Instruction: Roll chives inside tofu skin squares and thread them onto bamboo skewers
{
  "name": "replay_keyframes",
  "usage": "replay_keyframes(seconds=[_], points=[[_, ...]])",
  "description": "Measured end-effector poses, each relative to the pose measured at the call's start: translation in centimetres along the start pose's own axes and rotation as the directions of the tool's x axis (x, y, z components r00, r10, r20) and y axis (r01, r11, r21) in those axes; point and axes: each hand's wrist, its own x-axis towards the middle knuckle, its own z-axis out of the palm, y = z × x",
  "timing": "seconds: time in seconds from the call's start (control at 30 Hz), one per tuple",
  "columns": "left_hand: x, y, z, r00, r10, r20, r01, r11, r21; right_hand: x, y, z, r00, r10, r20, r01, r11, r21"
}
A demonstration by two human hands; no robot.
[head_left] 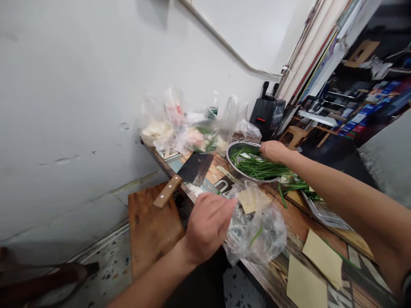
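My right hand is at the far right rim of a metal bowl, its fingers closed over the edge and partly hidden. Long green garlic chives fill the bowl. Nearer to me, my left hand hovers by the table edge, blurred, its fingers bent together and their inner side out of sight. Just right of it lies a crumpled clear plastic bag with a strand of green on it. A cleaver with a wooden handle rests left of the bowl, its handle jutting past the table edge.
Plastic bags of food stand against the wall. A black speaker-like box is behind the bowl. At right are a metal tray with more greens and yellowish paper sheets. A wooden stool stands below, left of the table.
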Motion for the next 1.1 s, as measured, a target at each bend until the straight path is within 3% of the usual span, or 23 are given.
replay_keyframes(seconds=[0.1,0.27,0.4,0.63,0.83,1.1], points=[[4.6,-2.3,2.3,0.999,-0.019,-0.041,0.023,0.994,0.111,-0.3,0.6,-1.4,0.999,-0.026,-0.031,0.026,1.0,-0.013],[11.2,-6.1,9.3,0.965,-0.05,0.257,-0.041,0.941,0.337,-1.1,0.9,-4.4,0.983,-0.184,-0.011,0.183,0.982,-0.054],[12.8,-6.5,13.0,0.898,-0.102,0.428,-0.067,0.93,0.362,-2.3,1.1,-6.2,0.977,-0.214,0.008,0.214,0.977,-0.008],[14.4,-6.4,13.6,0.753,-0.123,0.647,-0.161,0.919,0.361,-3.1,1.9,-5.6,0.986,-0.163,0.025,0.161,0.985,0.055],[15.6,-7.4,14.7,0.702,-0.177,0.69,-0.127,0.922,0.366,-2.3,1.2,-3.4,0.995,-0.073,-0.072,0.072,0.997,-0.012],[15.6,-8.2,15.7,0.65,-0.186,0.737,-0.109,0.937,0.332,-2.2,0.4,-2.8,0.998,-0.013,-0.065,0.015,1.0,0.023]])
